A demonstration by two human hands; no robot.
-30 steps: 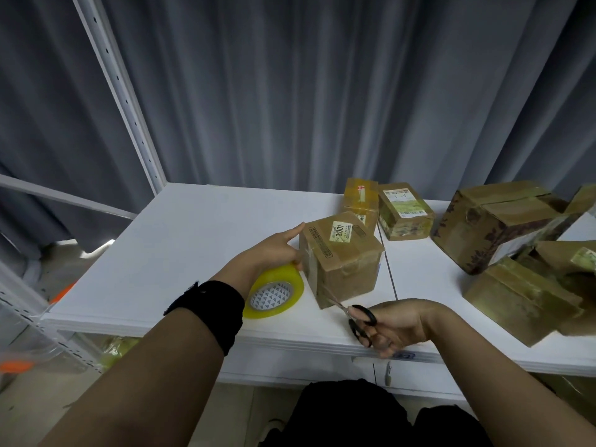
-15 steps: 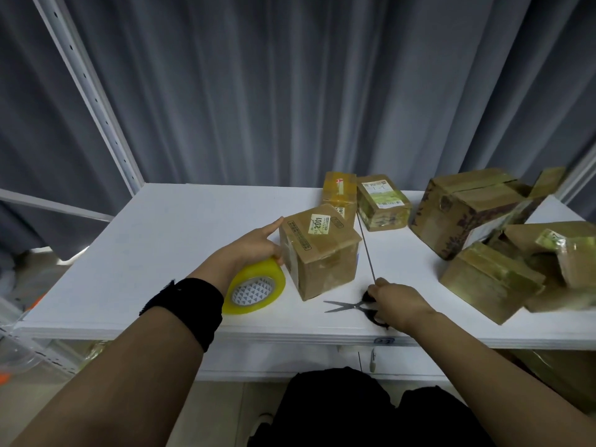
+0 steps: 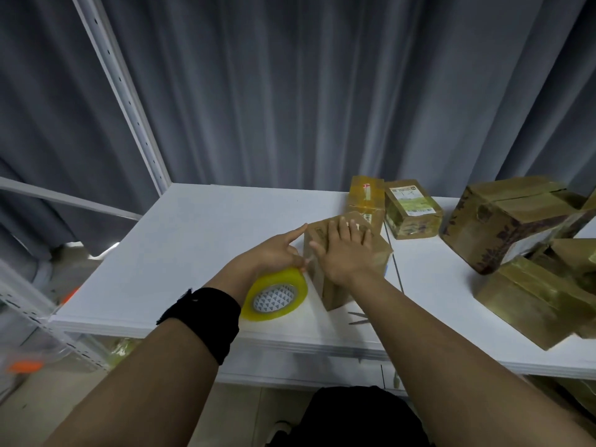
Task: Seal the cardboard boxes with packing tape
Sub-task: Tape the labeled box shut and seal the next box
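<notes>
A small cardboard box [image 3: 335,290] stands near the front edge of the white table [image 3: 193,240]. My right hand [image 3: 345,253] lies flat on its top and near side, fingers spread. My left hand [image 3: 274,253] holds a yellow roll of packing tape [image 3: 275,293] against the box's left side, index finger stretched toward the box top. The scissors [image 3: 358,317] lie on the table just right of the box, mostly hidden by my right forearm.
Two small taped boxes [image 3: 367,196] [image 3: 411,209] stand behind the held one. A larger brown box [image 3: 506,217] and several taped boxes [image 3: 532,301] are piled at the right. A grey curtain hangs behind; a metal shelf post [image 3: 129,101] rises at the left.
My right hand has let go of the scissors, left them on the table, and moved up onto the box. My left hand keeps the tape roll beside the box.
</notes>
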